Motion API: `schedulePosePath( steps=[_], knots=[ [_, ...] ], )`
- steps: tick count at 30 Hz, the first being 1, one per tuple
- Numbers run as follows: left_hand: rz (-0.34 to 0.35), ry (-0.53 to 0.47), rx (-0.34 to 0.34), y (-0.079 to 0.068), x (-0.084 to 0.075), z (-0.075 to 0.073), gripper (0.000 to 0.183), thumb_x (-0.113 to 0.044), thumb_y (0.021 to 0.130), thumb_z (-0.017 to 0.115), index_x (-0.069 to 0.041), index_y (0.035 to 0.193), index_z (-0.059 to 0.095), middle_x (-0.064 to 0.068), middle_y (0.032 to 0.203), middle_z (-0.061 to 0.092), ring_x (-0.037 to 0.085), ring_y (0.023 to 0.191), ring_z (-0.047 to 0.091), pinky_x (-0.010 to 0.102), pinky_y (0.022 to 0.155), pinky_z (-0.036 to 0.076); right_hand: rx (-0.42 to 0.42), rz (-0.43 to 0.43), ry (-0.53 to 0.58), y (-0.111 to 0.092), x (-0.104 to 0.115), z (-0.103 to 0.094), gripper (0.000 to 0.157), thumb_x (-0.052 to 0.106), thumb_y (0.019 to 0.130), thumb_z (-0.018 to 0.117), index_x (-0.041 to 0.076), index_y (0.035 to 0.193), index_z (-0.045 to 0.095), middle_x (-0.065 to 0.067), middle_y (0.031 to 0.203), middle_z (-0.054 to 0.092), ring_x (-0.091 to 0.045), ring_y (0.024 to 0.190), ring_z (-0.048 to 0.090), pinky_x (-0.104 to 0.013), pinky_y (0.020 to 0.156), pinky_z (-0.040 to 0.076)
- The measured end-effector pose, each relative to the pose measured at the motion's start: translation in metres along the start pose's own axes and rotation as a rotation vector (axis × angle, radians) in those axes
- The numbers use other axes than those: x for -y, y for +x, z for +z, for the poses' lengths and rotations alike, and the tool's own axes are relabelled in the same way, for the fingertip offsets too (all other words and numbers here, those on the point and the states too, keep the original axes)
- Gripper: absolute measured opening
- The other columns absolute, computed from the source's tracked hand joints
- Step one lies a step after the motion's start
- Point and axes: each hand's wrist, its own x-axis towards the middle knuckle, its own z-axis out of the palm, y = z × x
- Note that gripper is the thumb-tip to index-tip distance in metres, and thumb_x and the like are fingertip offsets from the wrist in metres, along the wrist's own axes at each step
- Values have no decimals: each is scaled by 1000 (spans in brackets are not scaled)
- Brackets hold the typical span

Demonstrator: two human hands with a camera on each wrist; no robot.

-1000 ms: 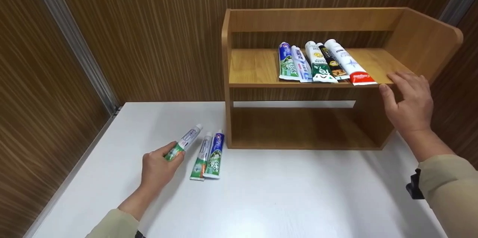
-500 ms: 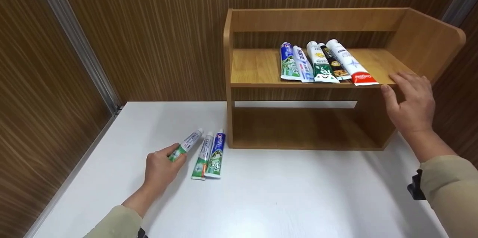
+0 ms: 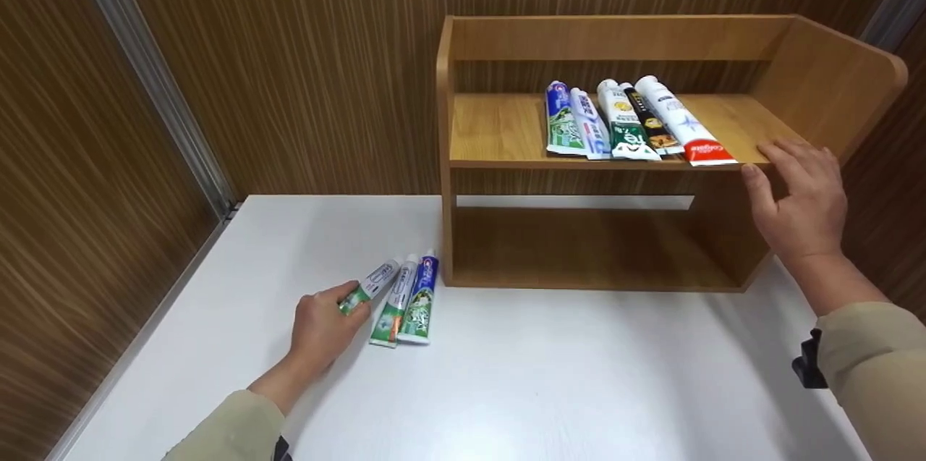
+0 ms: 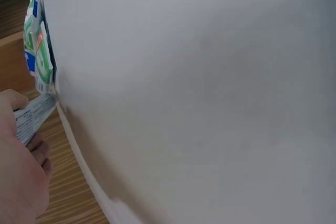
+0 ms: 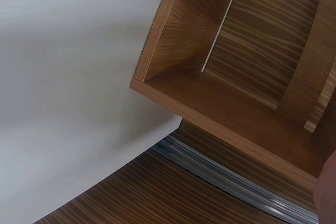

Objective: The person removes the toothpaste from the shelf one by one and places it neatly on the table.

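My left hand grips a white-and-green toothpaste tube by its lower end, the cap end pointing up and to the right. Just right of it on the table lie another white-and-green tube and a blue-and-green tube, side by side; the left wrist view shows the held tube close to their ends. My right hand rests on the right front edge of the upper shelf, thumb at the edge and fingers on the board, holding no tube. Only a sliver of it shows in the right wrist view.
Several toothpaste tubes lie in a row on the upper shelf, among them a red-and-white one and a white-and-green one. The wooden rack's lower board sits on the white table. Wood-patterned walls stand behind and beside.
My left hand has moved right and slightly down with its tube, which is now close against the white-and-green tube on the table. My right hand stays on the shelf edge.
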Motion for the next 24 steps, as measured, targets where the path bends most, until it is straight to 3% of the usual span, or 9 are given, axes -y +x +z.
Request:
schedulePosePath(
  steps=[11, 24],
  knots=[
    [-129, 9, 96, -4, -1, 4, 45, -18, 82, 77, 2, 120, 66, 16, 115, 68, 26, 106, 65, 39, 86, 55, 13, 20, 1, 0, 1, -2, 43, 35, 96, 58, 15, 135, 59, -9, 141, 54, -26, 135, 41, -37, 120, 10],
    [-174, 19, 143, -8, 2, 5, 53, -21, 80, 79, 2, 125, 63, 15, 113, 69, 25, 106, 65, 40, 88, 54, -3, 5, 12, 0, 0, 0, 43, 33, 95, 59, 14, 133, 61, -10, 139, 55, -26, 134, 42, -37, 120, 10]
  ],
)
